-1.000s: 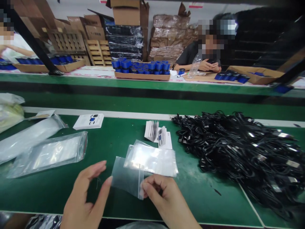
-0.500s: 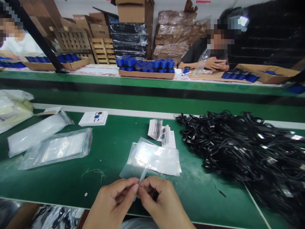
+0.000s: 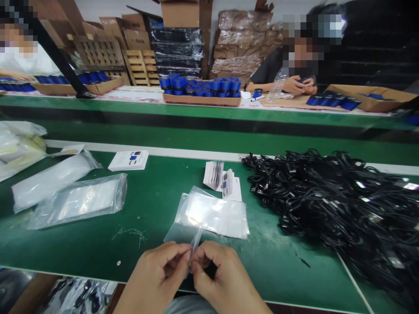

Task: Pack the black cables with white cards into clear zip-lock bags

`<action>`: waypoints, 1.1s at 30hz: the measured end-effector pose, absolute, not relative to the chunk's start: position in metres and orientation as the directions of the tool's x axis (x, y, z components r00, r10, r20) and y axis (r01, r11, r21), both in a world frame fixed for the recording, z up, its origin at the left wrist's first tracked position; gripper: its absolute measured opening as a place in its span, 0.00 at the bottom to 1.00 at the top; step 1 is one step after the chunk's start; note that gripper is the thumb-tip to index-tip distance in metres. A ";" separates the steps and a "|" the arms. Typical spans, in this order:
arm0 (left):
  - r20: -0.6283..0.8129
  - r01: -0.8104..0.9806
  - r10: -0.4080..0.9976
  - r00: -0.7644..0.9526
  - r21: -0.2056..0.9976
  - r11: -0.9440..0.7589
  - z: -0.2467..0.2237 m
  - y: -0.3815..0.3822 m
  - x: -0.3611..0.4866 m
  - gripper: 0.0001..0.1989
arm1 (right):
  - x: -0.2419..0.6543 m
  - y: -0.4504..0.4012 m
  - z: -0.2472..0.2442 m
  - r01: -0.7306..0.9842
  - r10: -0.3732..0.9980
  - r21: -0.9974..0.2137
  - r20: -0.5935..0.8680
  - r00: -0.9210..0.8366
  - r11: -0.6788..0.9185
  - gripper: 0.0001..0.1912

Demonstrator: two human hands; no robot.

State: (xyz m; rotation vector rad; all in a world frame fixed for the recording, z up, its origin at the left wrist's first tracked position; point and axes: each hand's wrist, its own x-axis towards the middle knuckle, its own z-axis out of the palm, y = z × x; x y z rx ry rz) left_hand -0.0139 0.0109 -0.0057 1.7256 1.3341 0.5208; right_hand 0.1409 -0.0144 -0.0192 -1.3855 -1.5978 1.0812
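Close to the bench's front edge, my left hand and my right hand meet, thumbs and fingertips pinching a thin clear plastic bag. My fingers cover the lower part of this bag. Just beyond it lies a fanned pile of clear plastic bags on the green bench. Behind the pile are several folded leaflets, some standing partly open. To the right spreads a large heap of black cables with metal plugs.
A stack of printed leaflets sits at the back left, near packed plastic sleeves. Across the bench, a shallow carton holds blue items. A co-worker's hands are at the far right. Below the front edge is a box of bagged items.
The fingers have shifted slightly around the pinched bag, and its upper part leans a little differently. The camera view has moved very slightly; the bench items look unchanged.
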 end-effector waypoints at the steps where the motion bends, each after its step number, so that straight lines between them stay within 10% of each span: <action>1: -0.178 0.611 0.905 0.387 0.784 -0.107 -0.006 0.012 -0.016 0.13 | 0.141 -0.015 -0.019 0.382 0.990 -0.921 0.025 -0.138 0.077 0.08; 11: 0.216 0.667 0.827 0.519 0.503 -0.550 -0.020 0.004 -0.014 0.09 | 0.142 -0.026 -0.025 0.470 0.992 -0.874 0.098 -0.085 0.127 0.15; 33: 0.293 0.624 0.817 0.497 0.533 -0.571 -0.033 0.002 -0.023 0.12 | 0.135 -0.021 -0.025 0.781 0.948 -0.546 0.258 -0.186 0.302 0.09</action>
